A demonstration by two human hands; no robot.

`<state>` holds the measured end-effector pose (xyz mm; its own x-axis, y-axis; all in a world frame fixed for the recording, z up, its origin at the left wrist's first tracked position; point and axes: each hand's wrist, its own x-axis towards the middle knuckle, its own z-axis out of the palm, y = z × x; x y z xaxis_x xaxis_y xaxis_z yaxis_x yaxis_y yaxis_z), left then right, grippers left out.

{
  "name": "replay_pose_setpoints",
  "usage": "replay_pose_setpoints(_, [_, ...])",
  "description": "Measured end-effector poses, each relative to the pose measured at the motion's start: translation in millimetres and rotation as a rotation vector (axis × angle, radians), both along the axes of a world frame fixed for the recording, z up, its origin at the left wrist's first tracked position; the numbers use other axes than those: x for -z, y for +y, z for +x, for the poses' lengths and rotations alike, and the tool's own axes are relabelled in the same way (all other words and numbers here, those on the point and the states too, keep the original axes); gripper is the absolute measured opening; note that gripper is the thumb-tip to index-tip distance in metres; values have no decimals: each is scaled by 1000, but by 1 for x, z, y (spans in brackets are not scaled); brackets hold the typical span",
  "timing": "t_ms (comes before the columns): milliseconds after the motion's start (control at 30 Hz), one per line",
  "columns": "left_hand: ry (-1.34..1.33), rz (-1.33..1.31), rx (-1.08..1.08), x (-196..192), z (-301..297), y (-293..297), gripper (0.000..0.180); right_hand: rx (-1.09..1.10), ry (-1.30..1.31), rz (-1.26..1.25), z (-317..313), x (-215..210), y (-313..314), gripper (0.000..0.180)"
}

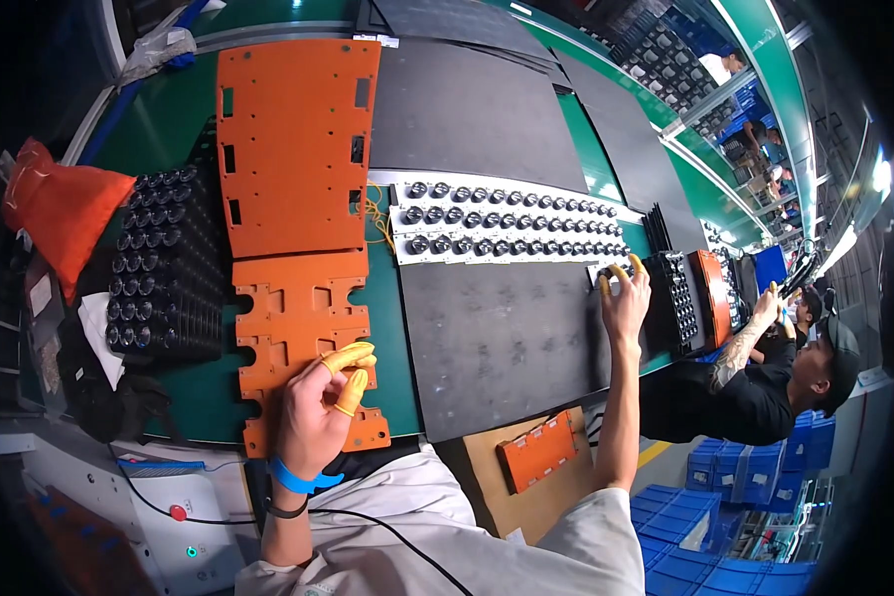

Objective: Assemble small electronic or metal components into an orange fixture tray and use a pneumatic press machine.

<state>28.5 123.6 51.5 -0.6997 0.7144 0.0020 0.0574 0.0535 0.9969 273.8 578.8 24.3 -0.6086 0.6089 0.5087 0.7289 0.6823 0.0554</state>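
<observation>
My left hand, with yellow finger cots on thumb and index finger, is over the lower part of an orange fixture plate with notched edges. Its thumb and index finger are bent but apart, and nothing shows between them. To the right, my right hand reaches over a dark mat. Its cotted fingers close on a small white board with a black lens, partly hidden by them. Just beyond lie rows of white boards with black round lenses. A second orange plate adjoins the first.
A stack of black lens trays stands left, beside an orange bag. At right are a black tray and an orange block. A co-worker works close by. Another orange plate lies on a cardboard box below.
</observation>
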Motion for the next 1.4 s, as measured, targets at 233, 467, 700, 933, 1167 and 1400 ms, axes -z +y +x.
replay_pose_setpoints(233, [63,11,32,-2,0,-3,32,18,5,-18,-3,10,12,28])
replay_pose_setpoints(467, [68,26,33,1,0,-4,33,16,7,-6,-5,9,8,31])
replay_pose_setpoints(700, [58,56,-24,6,2,-6,27,-78,187,-46,-16,-6,-33,28])
replay_pose_setpoints(933, [184,-109,185,-20,-5,-15,38,-331,271,-101,-42,-33,-88,27])
replay_pose_setpoints(1167, [294,-115,228,-41,-17,-4,42,-655,208,-240,-102,-38,-161,30])
replay_pose_setpoints(1400, [422,-109,161,-20,-24,5,35,-862,263,-271,-158,-51,-177,30])
